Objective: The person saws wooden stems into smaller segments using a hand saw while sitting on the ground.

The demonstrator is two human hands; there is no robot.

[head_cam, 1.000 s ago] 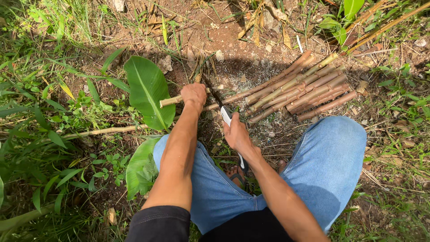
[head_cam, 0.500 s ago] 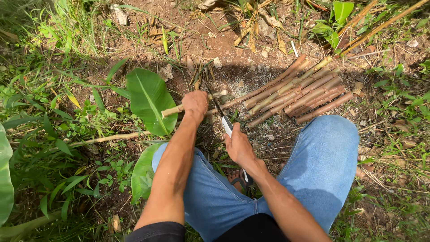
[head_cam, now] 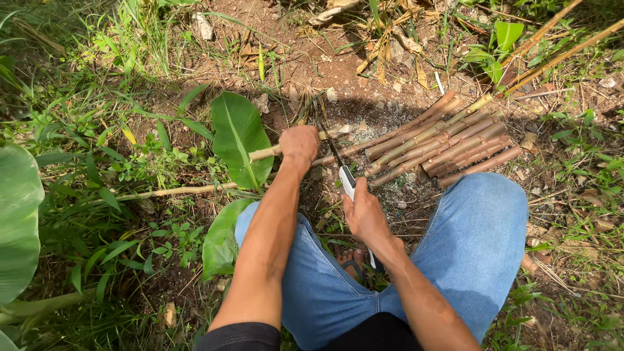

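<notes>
- Outdoor patch of bare brown dirt (head_cam: 312, 58) with dry leaves, ringed by grass and weeds; strong sun, the person's shadow falls over the work spot.
- Person squats or sits low, knees apart in blue denim shorts (head_cam: 481, 240), so the work sits between the legs within easy reach.
- Left hand (head_cam: 299, 144) closed in a full fist around a long thin tan stick (head_cam: 263, 153). The stick runs from beside the broad green leaf (head_cam: 240, 136) rightward toward the pile; the grip looks meant to pin it steady against the ground for cutting.
- Right hand (head_cam: 364, 214) wrapped tight on the handle of a long dark-bladed knife (head_cam: 343, 172). Blade points away from the body, tip reaching the stick just right of the left fist; whether the edge touches the stick I cannot tell.
- Bundle of short cut brown stick lengths (head_cam: 442, 146) lies side by side on the dirt just right of the hands, roughly parallel and close by, likely so finished pieces stay together.
- Pale wood chips scattered on the ground near the blade.
- Two longer yellowish stalks (head_cam: 552, 45) slant in at top right, apart from the bundle.
- Sandalled foot (head_cam: 351, 263) visible between the knees, below the knife hand.
</notes>
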